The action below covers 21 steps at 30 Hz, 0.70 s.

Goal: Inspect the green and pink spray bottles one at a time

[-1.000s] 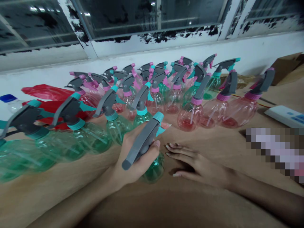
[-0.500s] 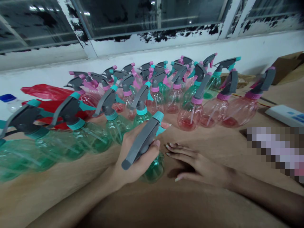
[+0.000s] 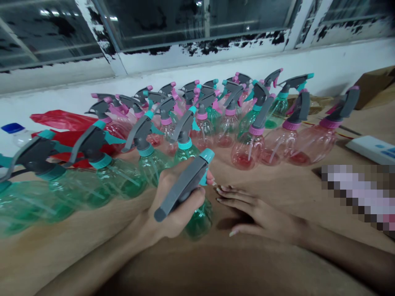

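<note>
My left hand [image 3: 179, 222] is wrapped round the neck of a green spray bottle [image 3: 199, 224] standing on the table. Its grey spray head [image 3: 182, 187] with a teal nozzle points away to the right, and my fingertips press on the teal trigger [image 3: 203, 177]. The bottle's neck is hidden by my hand. Just to the right, my right hand [image 3: 257, 211] rests palm down on the table, fingers stretched out, holding nothing. Left of my left hand stands a row of green spray bottles [image 3: 123, 176] with teal collars.
Pink spray bottles [image 3: 247, 154] and more green ones crowd the table's back. A red plastic bag [image 3: 64, 119] and a blue-capped bottle [image 3: 14, 129] lie at left. A white box [image 3: 372, 149] and a brown carton [image 3: 375, 86] are at right; windows rise behind.
The fingers of my left hand have drawn in, pulling the teal trigger back towards the neck. The spray head has tipped slightly. My right hand stays where it was.
</note>
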Tool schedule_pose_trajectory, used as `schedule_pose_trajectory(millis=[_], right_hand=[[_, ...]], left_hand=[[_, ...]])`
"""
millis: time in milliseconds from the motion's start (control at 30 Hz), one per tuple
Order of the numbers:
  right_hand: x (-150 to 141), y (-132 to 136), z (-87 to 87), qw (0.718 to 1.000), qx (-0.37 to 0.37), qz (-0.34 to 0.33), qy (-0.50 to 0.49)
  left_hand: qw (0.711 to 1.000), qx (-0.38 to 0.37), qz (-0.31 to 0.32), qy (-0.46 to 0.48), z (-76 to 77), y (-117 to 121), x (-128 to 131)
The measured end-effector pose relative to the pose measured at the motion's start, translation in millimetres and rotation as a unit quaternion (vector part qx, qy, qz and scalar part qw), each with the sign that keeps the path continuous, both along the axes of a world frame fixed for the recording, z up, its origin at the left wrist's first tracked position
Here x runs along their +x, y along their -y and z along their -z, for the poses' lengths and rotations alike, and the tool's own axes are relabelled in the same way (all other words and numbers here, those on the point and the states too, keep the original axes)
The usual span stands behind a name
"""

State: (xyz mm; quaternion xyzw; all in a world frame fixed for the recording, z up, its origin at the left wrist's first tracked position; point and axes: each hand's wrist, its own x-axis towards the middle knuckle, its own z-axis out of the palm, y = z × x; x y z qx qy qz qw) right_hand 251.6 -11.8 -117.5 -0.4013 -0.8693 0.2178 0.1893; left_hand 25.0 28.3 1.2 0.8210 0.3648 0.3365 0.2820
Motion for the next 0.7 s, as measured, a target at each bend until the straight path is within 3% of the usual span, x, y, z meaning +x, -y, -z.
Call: schedule_pose_trajectory(millis=[100, 267, 433, 700], right_hand=[[0.0, -0.4, 1.8, 1.000, 0.000, -0.002, 0.000], [0.2, -0.9, 3.7, 1.000, 0.005, -0.006, -0.006], [-0.1, -0.6, 4.1, 1.000, 0.005, -0.002, -0.008], [-1.5, -0.4, 5.0, 1.000, 0.003, 0.007, -0.016]], left_hand=[[0.999, -0.011, 0.043, -0.004, 2.9, -1.1, -1.7], [0.998, -0.039, -0.045, 0.003, 12.7, -3.3, -2.1], [0.999, 0.006, -0.037, 0.000, 12.1, 0.2, 1.8], [0.996, -0.019, -0.084, 0.005, 12.3, 2.6, 3.5]])
